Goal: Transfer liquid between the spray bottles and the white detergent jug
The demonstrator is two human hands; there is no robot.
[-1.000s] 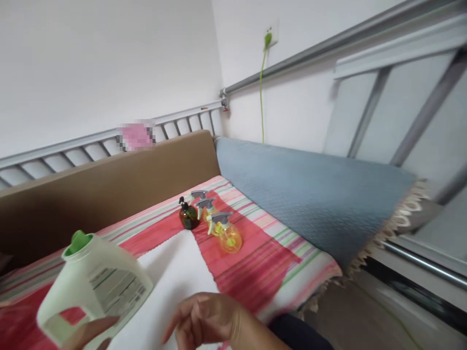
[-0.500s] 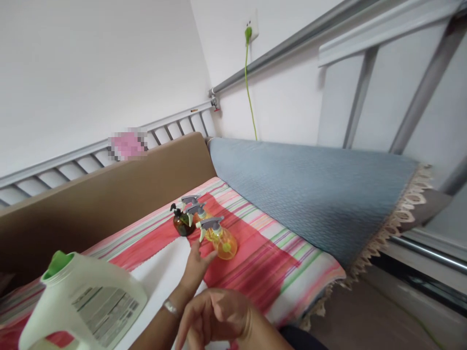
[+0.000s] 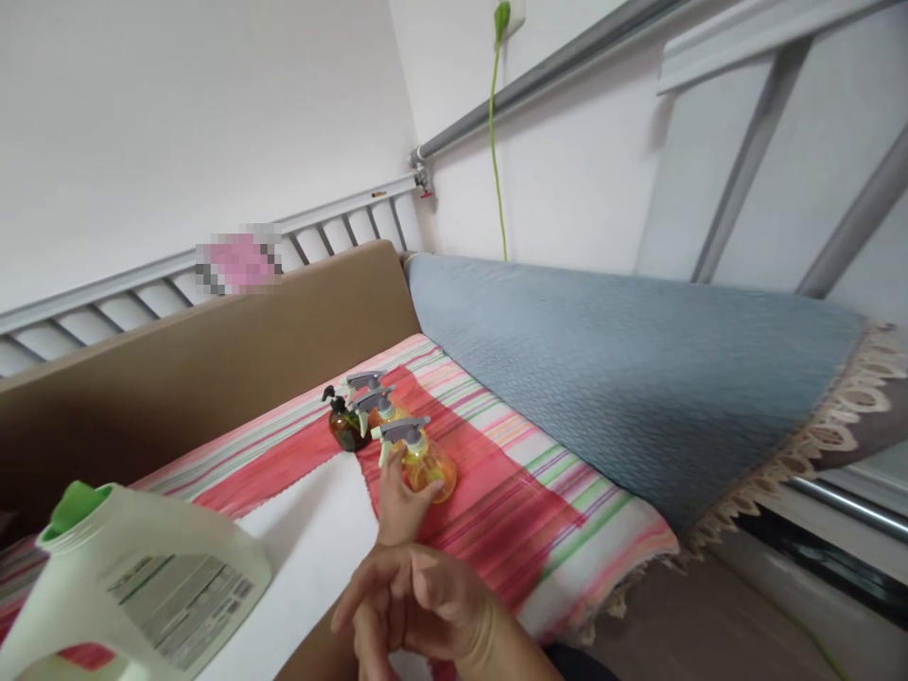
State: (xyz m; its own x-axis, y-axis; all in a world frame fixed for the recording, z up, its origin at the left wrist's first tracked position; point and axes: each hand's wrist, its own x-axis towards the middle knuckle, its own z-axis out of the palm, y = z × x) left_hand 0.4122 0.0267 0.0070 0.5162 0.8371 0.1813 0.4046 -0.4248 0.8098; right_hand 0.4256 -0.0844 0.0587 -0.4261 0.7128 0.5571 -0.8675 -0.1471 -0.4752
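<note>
My left hand (image 3: 397, 506) reaches forward, and its fingers close on the near side of a yellow spray bottle (image 3: 431, 465) with a grey trigger. Behind that bottle stand a second spray bottle (image 3: 379, 405) and a dark brown pump bottle (image 3: 344, 427). All three stand on a red striped cloth (image 3: 511, 511). My right hand (image 3: 418, 605) hovers close to the camera with its fingers loosely curled and nothing visible in them. A white detergent jug (image 3: 142, 577) with a green cap sits tilted at the lower left; neither hand touches it.
A white sheet (image 3: 312, 539) lies on the striped cloth in front of the bottles. A blue blanket (image 3: 602, 350) with a fringed edge lies to the right. A brown board (image 3: 213, 359) and a metal rail (image 3: 340, 213) run along the wall. A green cable (image 3: 495, 142) hangs from a socket.
My left hand has let go of the jug and reached out to the yellow spray bottle, closing on it. The jug now sits lower left. My right hand has stayed near the camera.
</note>
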